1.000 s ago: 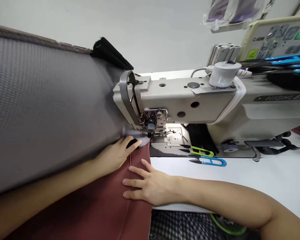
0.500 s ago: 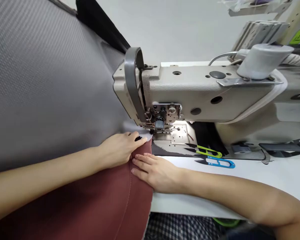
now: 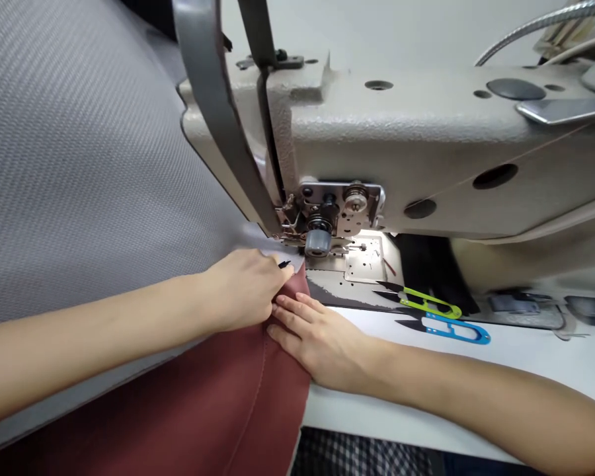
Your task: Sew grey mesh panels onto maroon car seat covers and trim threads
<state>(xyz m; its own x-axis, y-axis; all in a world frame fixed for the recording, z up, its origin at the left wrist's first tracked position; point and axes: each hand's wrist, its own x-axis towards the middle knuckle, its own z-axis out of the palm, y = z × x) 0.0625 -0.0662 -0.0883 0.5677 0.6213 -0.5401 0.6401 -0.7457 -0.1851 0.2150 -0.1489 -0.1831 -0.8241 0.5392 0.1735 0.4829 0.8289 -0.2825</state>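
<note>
My left hand (image 3: 245, 291) is closed at the edge of the red fabric (image 3: 198, 396), close in front of the sewing machine's presser foot area. A small black pointed thing (image 3: 284, 264) shows by its fingers; its kind I cannot make out. My right hand (image 3: 322, 340) lies flat on the red fabric beside a stitched seam, fingers stretched out and near the left hand. Grey textured fabric (image 3: 94, 185) spreads on the left and meets the red piece under the foot. The sewing machine (image 3: 357, 139) stands over the work; its needle is hidden.
Green-handled thread snips (image 3: 431, 303) and blue-handled thread snips (image 3: 459, 328) lie right of my hands on the white table (image 3: 357, 410). A metal needle plate (image 3: 367, 261) shows beneath the machine arm. Checked cloth (image 3: 357, 453) hangs below the table edge.
My view has come closer, so the machine looks larger. A grey fabric edge now shows below my left forearm. Both hands keep nearly the same places on the fabric.
</note>
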